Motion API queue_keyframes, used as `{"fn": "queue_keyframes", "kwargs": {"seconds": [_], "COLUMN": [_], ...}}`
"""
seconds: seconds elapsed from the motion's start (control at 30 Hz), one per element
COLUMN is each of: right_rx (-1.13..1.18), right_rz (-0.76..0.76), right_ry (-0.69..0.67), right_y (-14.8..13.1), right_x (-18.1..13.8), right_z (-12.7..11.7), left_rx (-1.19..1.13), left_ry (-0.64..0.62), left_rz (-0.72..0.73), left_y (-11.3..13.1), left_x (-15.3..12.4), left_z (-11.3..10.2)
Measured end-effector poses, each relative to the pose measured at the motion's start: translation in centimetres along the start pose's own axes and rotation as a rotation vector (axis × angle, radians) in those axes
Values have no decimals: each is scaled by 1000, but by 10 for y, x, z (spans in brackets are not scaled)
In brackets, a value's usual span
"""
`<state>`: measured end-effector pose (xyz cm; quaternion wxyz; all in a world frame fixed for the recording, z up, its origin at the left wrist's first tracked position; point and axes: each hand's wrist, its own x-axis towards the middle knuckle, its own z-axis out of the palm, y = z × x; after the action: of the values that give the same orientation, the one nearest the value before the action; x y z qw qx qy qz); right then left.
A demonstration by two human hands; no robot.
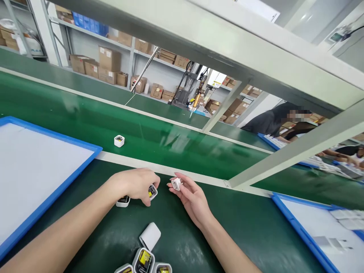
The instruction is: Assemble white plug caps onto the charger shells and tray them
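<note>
My left hand [138, 185] grips a white charger housing [153, 192] between thumb and fingers; yellow and dark parts show in its open end. Just under that wrist, another white housing [123, 203] stands on the green bench, partly covered by the hand. A small white plastic plug piece [176, 184] is pinched in my right hand [191, 193], a short gap to the right of the left hand. Nearer to me lies a white housing on its side [150, 236]. Beside it, several open housings [143, 261] with yellow parts inside are cut by the lower edge.
A blue-rimmed white tray [98, 149] lies at left, another [295, 223] at right with white parts. One housing [119, 141] sits on the green conveyor belt [148, 146]. A slanted metal post [261, 167] rises at right. Co-workers [267, 120] are beyond it.
</note>
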<state>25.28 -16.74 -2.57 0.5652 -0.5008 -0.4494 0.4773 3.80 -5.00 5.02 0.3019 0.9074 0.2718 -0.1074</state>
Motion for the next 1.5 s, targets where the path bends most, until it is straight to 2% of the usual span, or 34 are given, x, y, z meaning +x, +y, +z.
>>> {"fn": "queue_keyframes", "kwargs": {"seconds": [0.1, 0.23, 0.43, 0.5, 0.63, 0.7, 0.97, 1.07, 1.17, 1.33, 1.5], "right_rx": [108, -6, -175, -337, -789, -859, -669, -670, -682, -709, -752], "right_rz": [-3, -94, -216, -268, -391, -401, -346, -358, -369, -407, -488], "right_ry": [22, 26, 74, 64, -47, -79, 81, 122, 150, 143, 63], "right_y": [0, 1, -3, -6, -8, -8, 0, 3, 4, 2, -2], "right_x": [1, 1, -3, -8, -15, -16, -13, -13, -12, -13, -16], "right_z": [2, -1, -4, 0, 7, 8, 1, -4, -6, -4, 3], "left_rx": [-33, -128, -227, -267, -258, -256, -230, -180, -82, -38, -11], "left_ry": [12, 59, 73, 85, 101, 100, 108, 192, 278, 103, 149], "left_rz": [102, 209, 192, 204, 206, 205, 269, 241, 147, 101, 102], "left_y": [3, 1, 3, 5, 8, 8, 3, 5, 12, 18, 14], "left_x": [9, 19, 26, 27, 28, 27, 33, 39, 38, 27, 31], "left_z": [10, 21, 28, 29, 31, 31, 32, 39, 43, 39, 40]}}
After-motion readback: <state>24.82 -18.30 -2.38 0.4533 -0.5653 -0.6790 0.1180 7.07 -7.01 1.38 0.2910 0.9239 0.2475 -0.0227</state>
